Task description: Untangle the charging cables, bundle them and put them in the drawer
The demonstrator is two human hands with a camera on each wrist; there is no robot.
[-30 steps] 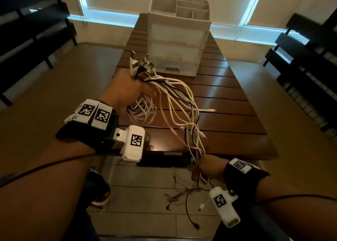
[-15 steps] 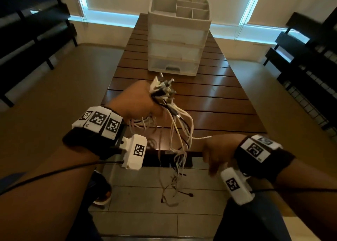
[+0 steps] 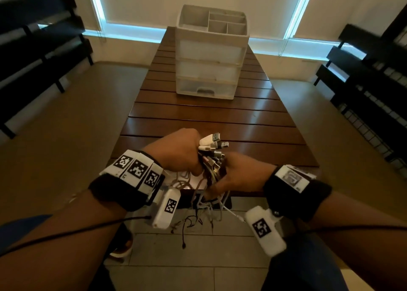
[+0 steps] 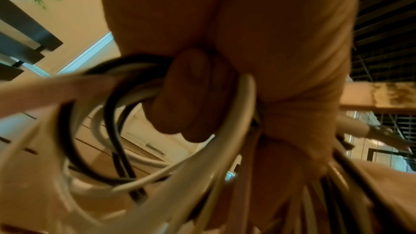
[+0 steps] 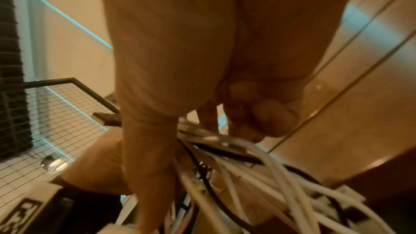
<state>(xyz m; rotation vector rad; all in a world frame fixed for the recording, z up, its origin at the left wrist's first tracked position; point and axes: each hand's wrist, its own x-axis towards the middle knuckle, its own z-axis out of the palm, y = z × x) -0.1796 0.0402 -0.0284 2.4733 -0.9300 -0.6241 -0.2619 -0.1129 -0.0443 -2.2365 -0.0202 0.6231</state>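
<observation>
A thick bundle of white, grey and black charging cables [image 3: 211, 158] is held over the near edge of the table. My left hand [image 3: 182, 152] grips it just below the USB plugs [image 3: 212, 142], which stick up and to the right. In the left wrist view the curled fingers [image 4: 191, 95] close round looped cables [image 4: 157, 166]. My right hand [image 3: 237, 171] grips the same bundle right beside the left; its wrist view shows fingers [image 5: 270, 118] curled over the cables [image 5: 258, 175]. Loose cable ends [image 3: 198, 215] hang below the table edge. The white three-drawer unit [image 3: 209, 70] stands mid-table, drawers closed.
The slatted wooden table [image 3: 220, 118] stretches away from me, bare between my hands and the drawer unit. A divided tray [image 3: 220, 21] tops the unit. Dark benches [image 3: 33, 48] on the left and dark racks [image 3: 374, 81] on the right flank the table. Tiled floor lies below.
My left hand has lowered the bundle toward the near table edge. My right hand rose from the hanging ends and now grips the bundle beside the left. The hanging loops have gathered in.
</observation>
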